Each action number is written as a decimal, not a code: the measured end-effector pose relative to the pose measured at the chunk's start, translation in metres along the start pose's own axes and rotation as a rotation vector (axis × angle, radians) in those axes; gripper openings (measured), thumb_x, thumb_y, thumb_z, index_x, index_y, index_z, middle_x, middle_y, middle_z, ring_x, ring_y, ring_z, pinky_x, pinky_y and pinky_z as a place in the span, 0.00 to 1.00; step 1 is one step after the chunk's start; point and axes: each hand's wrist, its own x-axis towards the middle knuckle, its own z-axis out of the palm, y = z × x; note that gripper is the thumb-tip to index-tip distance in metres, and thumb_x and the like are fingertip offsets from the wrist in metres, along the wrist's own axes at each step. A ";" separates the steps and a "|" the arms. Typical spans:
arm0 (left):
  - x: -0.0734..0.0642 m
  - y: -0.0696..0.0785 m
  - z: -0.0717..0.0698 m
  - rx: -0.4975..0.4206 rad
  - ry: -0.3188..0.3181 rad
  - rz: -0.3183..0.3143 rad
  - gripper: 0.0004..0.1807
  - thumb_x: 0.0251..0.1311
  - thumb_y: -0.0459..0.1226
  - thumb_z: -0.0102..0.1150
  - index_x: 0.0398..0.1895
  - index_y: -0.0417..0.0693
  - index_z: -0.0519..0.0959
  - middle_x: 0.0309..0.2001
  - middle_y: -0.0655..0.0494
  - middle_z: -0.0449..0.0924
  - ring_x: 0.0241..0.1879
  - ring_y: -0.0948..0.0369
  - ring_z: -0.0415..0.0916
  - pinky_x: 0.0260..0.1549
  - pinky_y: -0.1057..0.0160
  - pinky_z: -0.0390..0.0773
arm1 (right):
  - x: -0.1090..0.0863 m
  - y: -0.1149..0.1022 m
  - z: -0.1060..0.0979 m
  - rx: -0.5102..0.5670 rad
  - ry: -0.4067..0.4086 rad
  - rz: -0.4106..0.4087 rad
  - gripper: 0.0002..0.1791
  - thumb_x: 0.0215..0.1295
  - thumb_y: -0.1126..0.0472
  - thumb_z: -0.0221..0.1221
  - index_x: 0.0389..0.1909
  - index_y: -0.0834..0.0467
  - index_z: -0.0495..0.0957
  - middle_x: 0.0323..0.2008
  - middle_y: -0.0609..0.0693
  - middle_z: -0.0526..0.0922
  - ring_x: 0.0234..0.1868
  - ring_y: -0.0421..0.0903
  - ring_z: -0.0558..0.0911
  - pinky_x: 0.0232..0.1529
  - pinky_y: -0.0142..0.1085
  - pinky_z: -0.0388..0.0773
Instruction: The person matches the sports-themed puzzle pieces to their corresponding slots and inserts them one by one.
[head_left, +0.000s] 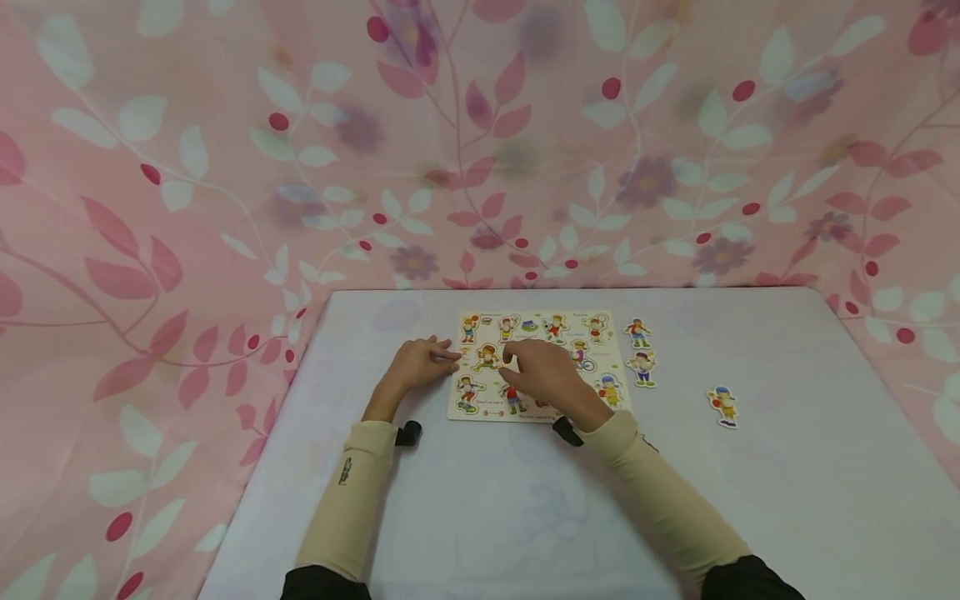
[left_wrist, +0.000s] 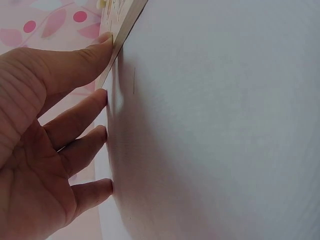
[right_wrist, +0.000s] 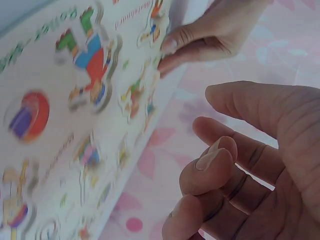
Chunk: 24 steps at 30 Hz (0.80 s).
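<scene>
A pale wooden puzzle board (head_left: 491,412) with cartoon sports figures lies flat on the white table. At its left edge is my left hand (head_left: 420,365); the left wrist view shows the thumb (left_wrist: 95,57) touching the board's edge and the other fingertips touching the tabletop. My right hand (head_left: 551,373) hovers over the middle of the board, its fingers loosely bent. Nothing shows between those fingers (right_wrist: 207,172) in the right wrist view. A roller-skating figure piece (right_wrist: 92,65) sits on the board. Part of the board's middle is hidden under the right hand.
Right of the board lie three loose figure pieces: a blue-clad one (head_left: 638,333), one in purple (head_left: 642,368) below it, and a yellow-clad one with a ball (head_left: 723,407) farther right. Pink floral cloth (head_left: 480,167) hangs behind the table (head_left: 480,517).
</scene>
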 end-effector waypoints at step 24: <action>-0.002 0.002 -0.001 -0.017 -0.001 0.009 0.13 0.56 0.42 0.72 0.44 0.51 0.89 0.57 0.50 0.78 0.68 0.45 0.64 0.67 0.46 0.58 | -0.039 0.092 -0.041 0.031 0.118 0.152 0.14 0.65 0.53 0.63 0.46 0.56 0.81 0.20 0.46 0.72 0.18 0.44 0.66 0.16 0.36 0.59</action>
